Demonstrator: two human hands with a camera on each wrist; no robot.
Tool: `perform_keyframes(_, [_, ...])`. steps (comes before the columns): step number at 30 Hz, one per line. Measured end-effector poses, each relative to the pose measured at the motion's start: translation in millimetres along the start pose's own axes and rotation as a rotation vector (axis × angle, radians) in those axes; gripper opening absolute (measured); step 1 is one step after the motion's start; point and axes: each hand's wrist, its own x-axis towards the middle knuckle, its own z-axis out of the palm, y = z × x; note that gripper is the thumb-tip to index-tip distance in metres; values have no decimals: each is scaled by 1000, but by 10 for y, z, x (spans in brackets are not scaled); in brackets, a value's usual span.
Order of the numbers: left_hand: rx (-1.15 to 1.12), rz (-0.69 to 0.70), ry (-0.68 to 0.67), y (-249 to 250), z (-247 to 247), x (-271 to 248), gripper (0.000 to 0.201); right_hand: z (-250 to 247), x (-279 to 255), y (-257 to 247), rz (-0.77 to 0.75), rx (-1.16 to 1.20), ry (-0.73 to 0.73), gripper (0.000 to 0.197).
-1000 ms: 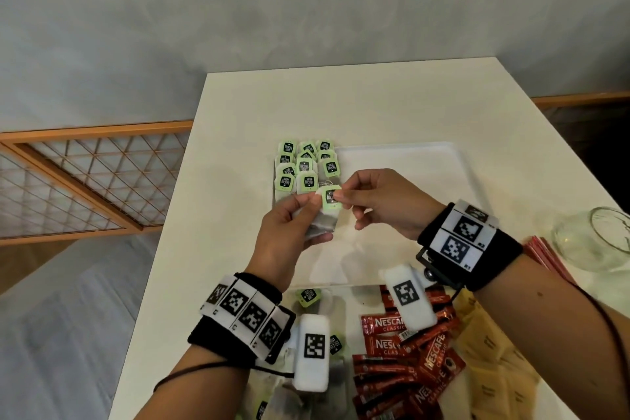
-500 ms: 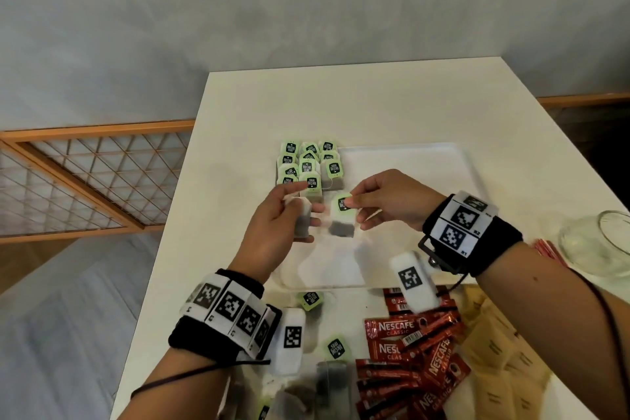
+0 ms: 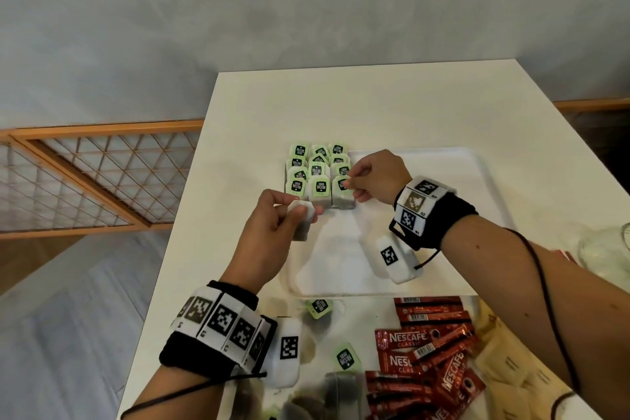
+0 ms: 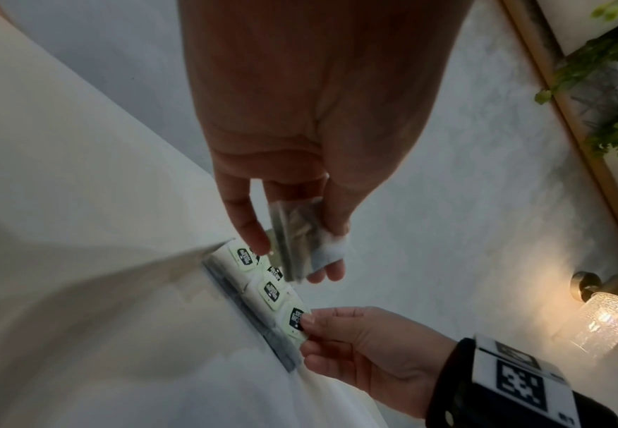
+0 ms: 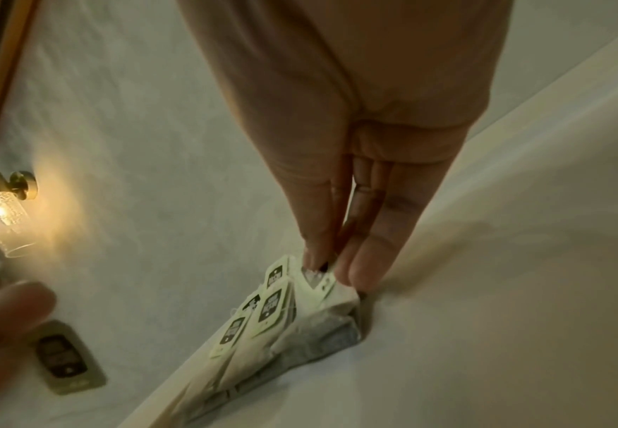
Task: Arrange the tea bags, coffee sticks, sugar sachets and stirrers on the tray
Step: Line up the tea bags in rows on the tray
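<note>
**Tea bags going down on the tray's left corner**

I am holding a spare bag (image 3: 301,220) in my left hand (image 3: 269,242), thumb and fingers pinching its white paper top while the grey, leaf-filled pouch is hanging below, just off the near edge of the rows (image 3: 317,170). Its tag is not showing from the head view.

The rows are sitting in the far left corner of the white tray (image 3: 477,181), three across, each soft paper bag topped by a small rounded pale green tag with a black badge; the print on it is too small for me to read.

My right hand (image 3: 375,181) is pinching the tag (image 3: 342,183) of the near right bag in the rows, thumb and forefinger closed on it, that bag resting on the tray against its neighbours.

Nearer me, on a glossy sheet (image 3: 361,314), loose bags (image 3: 318,307) with the same green tags are lying to the left. Right of them a heap of shiny red sticks (image 3: 426,351) is reading "NESCAFE CLASSIC" in white. Further right, flat tan paper sachets (image 3: 504,365) are overlapping, their print unreadable. At the far right edge a clear glass jar (image 3: 606,252) is lying on the smooth white table (image 3: 375,95).
</note>
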Motion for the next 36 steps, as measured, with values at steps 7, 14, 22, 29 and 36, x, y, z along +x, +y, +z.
perform_keyframes(7, [35,-24,80,22,-37,-26,10,37,57,-43,-11,-17,4,16])
perform_keyframes(14, [-74,-103,89,7,-72,-33,3,-4,26,-80,-60,-57,70,24])
perform_keyframes(22, [-207,-137,-37,110,-11,-38,16,14,-555,-288,79,347,-611,36])
perform_keyframes(29, [-160,-98,-57,190,-9,-51,10,-80,-686,-206,96,476,-707,28])
perform_keyframes(36, [-237,-110,-117,164,-27,-60,19,-212,-751,-162,-17,443,-668,23])
